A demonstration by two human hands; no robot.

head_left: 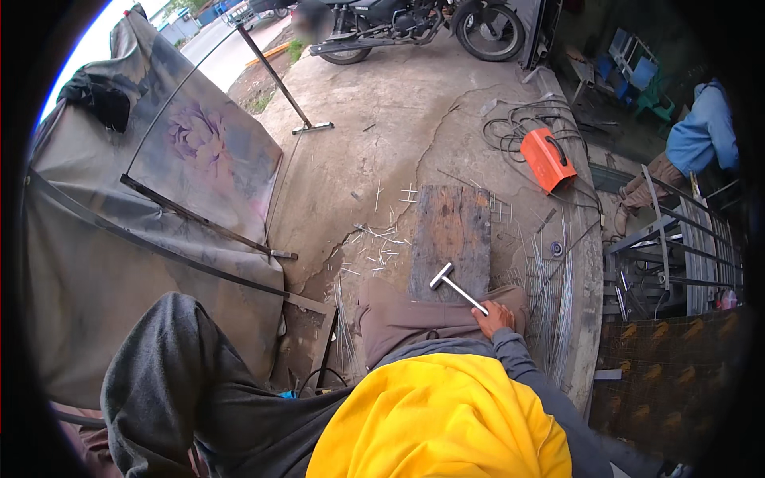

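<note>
Right hand: the right hand (497, 319) is in front of the brown trousers (414, 323), fingers wrapped round the end of a metal handle, so yep, they're grasping something.
T-shaped hammer: that's the thing in the grip, at least it looks like a hammer (462, 291). Its head sits over the near end of the board, can't tell if it's touching.
Left hand: out of sight, so no clue what those fingers are doing. Some dark grey cloth (171, 350) bends to a peak at lower left.
Board: a worn wooden board (450, 231), just past the trousers.
Metal bits: short pale pieces (382, 236) scattered left of the board.
Long rods: a bunch of thin rods (565, 303) on the concrete, right of the hand.
Orange box: an orange machine (548, 159) with a dark handle, loops of cable (510, 127) next to it.
Left side: a draped tarp (183, 183) with a flower print.
Up top: a parked motorcycle (398, 17).
Upper right: a person in blue (701, 131) near some metal frames (701, 231).
</note>
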